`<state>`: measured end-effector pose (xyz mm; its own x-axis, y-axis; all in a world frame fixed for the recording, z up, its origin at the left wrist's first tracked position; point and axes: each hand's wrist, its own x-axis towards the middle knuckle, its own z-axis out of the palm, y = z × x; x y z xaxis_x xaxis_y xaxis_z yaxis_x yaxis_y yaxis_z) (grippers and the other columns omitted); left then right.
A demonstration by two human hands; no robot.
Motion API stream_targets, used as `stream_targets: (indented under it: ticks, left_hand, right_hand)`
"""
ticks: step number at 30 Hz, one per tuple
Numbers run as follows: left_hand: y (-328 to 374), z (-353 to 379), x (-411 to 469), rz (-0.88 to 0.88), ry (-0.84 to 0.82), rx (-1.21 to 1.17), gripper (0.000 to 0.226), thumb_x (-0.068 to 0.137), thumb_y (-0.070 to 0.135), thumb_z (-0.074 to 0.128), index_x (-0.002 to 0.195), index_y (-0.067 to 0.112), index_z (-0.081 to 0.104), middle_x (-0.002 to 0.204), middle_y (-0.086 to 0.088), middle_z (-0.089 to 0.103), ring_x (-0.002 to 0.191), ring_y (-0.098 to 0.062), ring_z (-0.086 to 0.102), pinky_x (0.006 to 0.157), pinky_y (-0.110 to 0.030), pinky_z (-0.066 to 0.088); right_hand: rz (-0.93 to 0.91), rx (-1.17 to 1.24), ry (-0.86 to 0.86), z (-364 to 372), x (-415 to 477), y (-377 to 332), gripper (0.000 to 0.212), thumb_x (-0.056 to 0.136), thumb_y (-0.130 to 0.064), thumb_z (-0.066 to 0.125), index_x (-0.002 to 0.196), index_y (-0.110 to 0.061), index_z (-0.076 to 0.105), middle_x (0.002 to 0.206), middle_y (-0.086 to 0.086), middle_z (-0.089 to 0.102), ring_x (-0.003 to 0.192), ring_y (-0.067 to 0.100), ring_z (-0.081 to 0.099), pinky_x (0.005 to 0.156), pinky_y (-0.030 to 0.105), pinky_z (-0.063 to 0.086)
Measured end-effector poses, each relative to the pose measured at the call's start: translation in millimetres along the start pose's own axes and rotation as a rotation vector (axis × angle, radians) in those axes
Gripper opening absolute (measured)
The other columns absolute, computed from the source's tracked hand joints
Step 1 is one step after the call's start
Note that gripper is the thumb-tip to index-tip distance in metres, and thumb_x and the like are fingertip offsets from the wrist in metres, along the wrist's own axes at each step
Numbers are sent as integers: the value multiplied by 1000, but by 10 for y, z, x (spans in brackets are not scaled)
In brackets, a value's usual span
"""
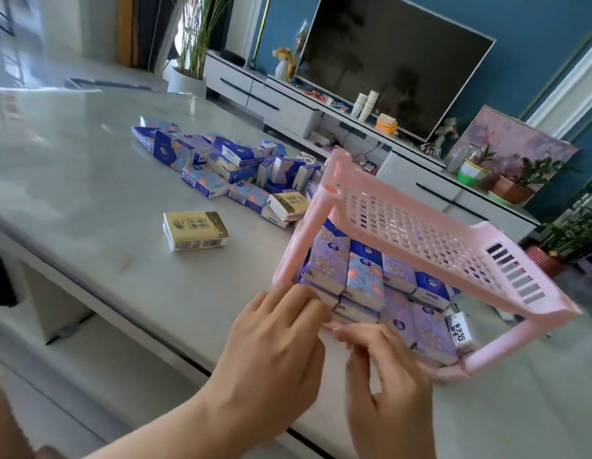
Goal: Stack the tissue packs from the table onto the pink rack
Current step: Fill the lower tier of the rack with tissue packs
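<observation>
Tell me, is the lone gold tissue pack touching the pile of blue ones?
Apart. The head view shows the gold pack lying alone, with bare table between it and the blue pile.

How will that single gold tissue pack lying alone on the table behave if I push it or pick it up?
The gold tissue pack lies flat on its broad face, so it probably slides on the glossy table rather than rolling or tipping. Its shiny wrapper looks somewhat slippery. As a small soft pack, it is likely light and may give slightly when squeezed.
</observation>
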<state>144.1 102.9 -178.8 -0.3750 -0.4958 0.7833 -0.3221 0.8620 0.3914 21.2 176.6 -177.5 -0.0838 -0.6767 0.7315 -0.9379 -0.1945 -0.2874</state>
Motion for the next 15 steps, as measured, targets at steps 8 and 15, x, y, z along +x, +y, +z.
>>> stream_targets:
  ticks: [8, 15]
  left_hand:
    - [-883, -374, 628, -397, 170, 21, 25, 82, 2, 40, 90, 8, 63, 94, -6, 61, 89, -21, 55, 67, -15, 35]
    - [-1875, -373, 816, -756, -67, 186, 42, 86, 3, 45, 127, 13, 50, 131, -8, 50, 120, -24, 44, 96, -31, 34]
  right_hand:
    - [245, 322, -227, 798, 540, -683, 41, 83, -2, 53, 83, -43, 52, 97, -25, 58, 92, -9, 53, 76, -2, 36]
    - [620, 429, -130, 1676, 1416, -607, 29, 85, 2, 51, 107, -18, 53, 109, 0, 58, 102, 12, 53, 77, 6, 40]
